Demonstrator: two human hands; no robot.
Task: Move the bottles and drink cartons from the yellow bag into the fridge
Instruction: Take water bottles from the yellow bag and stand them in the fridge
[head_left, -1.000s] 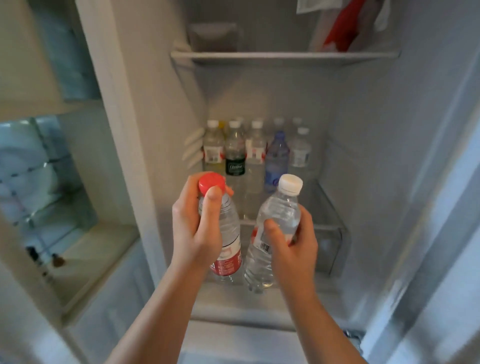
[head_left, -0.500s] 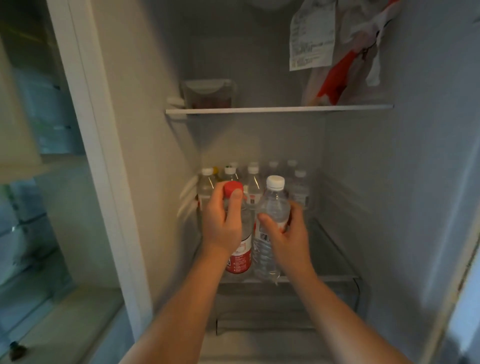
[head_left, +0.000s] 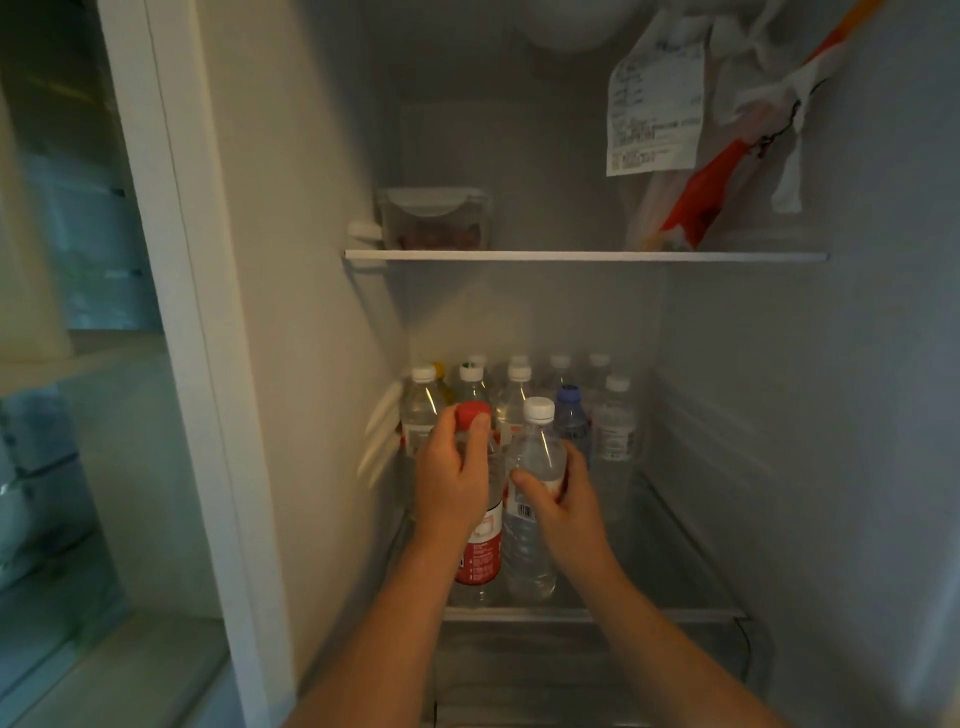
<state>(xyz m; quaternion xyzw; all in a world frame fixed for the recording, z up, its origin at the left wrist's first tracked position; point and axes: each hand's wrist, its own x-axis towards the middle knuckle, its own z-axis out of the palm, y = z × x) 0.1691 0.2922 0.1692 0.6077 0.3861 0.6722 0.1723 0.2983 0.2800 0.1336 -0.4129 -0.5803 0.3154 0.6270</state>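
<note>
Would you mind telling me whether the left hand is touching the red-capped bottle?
Touching: the head view shows the left hand curled round the red-capped bottle just below its cap.

There are two hands, and each grips one bottle: the left hand (head_left: 452, 483) has the red-capped bottle (head_left: 480, 551), the right hand (head_left: 558, 499) the white-capped bottle (head_left: 535, 452). Counting caps, there are ten standing bottles (head_left: 615, 431) behind them: eight with white caps, one blue-capped bottle (head_left: 571, 415) and one yellow-capped bottle (head_left: 439, 370). That makes twelve bottles in all. Two shelves show, the lower shelf (head_left: 597, 614) and the upper shelf (head_left: 571, 255). The upper one carries one lidded box (head_left: 434, 218), one plastic bag (head_left: 727, 156) and one paper slip (head_left: 654, 109).
</note>
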